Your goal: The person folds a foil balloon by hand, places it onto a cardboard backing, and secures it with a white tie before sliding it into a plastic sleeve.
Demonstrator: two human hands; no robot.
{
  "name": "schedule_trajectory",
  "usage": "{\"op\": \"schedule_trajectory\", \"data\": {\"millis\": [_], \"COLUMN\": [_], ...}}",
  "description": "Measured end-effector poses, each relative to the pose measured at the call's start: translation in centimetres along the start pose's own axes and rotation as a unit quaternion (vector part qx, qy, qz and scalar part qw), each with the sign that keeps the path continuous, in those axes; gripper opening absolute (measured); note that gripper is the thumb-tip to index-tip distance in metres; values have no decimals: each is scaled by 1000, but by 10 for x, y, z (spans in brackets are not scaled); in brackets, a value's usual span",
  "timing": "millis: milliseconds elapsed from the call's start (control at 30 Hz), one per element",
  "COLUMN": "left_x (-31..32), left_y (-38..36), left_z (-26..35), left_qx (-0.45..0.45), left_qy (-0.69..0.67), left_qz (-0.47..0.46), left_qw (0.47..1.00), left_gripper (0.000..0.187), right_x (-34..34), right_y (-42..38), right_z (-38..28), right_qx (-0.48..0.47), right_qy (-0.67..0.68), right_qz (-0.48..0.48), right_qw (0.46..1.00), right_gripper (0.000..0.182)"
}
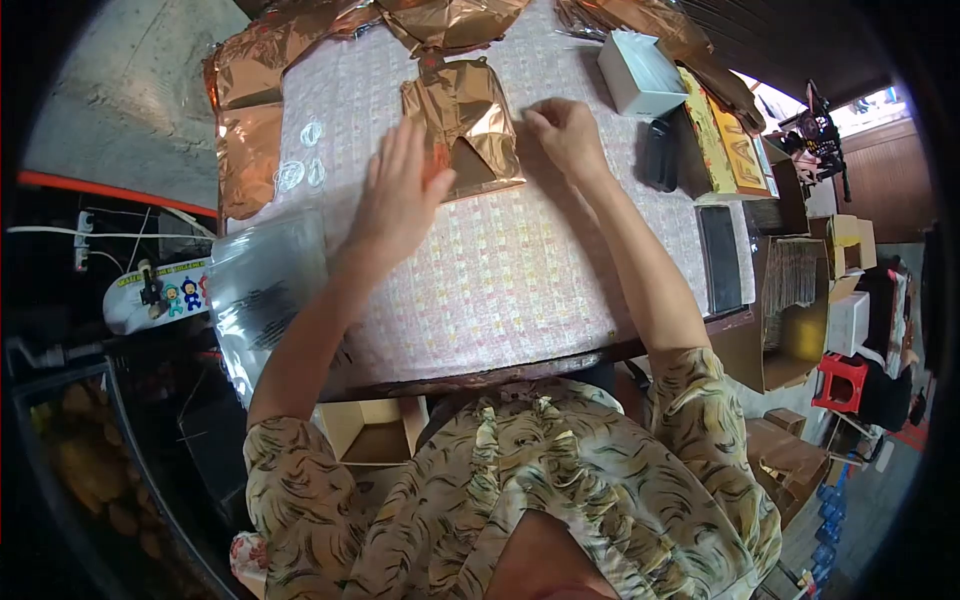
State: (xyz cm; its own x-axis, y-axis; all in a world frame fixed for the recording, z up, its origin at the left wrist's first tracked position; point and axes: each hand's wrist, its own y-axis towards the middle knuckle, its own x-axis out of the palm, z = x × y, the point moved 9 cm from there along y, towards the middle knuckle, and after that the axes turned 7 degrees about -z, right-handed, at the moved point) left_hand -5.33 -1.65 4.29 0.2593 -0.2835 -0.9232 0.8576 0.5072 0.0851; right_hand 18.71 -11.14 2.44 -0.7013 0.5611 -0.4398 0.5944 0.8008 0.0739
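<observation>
Pressing the copper foil piece (462, 125) near the bench's (500, 280) far edge, left hand (400, 195) flat and open, right hand (565, 135) pinching its edge, I risk tearing or creasing it if it slides.

Shiny copper foil sheet (465, 125), partly folded, lies flat on the table.
</observation>
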Motion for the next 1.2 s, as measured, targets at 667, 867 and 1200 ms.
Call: {"op": "schedule_trajectory", "data": {"millis": [667,867,1200], "left_x": [28,8,31], "left_y": [5,11,9], "left_z": [24,56,98], "left_qx": [31,22,181], "left_qy": [60,172,100], "left_qz": [-16,3,0], "left_qw": [998,985,978], "left_gripper": [82,77,60], "right_x": [44,46,39], "right_y": [42,39,56], "right_z": [16,14,4], "right_qx": [191,193,138], "right_qy": [207,198,184], "right_qz": [-152,-155,-147], "right_qw": [947,948,962], "right_gripper": [19,17,20]}}
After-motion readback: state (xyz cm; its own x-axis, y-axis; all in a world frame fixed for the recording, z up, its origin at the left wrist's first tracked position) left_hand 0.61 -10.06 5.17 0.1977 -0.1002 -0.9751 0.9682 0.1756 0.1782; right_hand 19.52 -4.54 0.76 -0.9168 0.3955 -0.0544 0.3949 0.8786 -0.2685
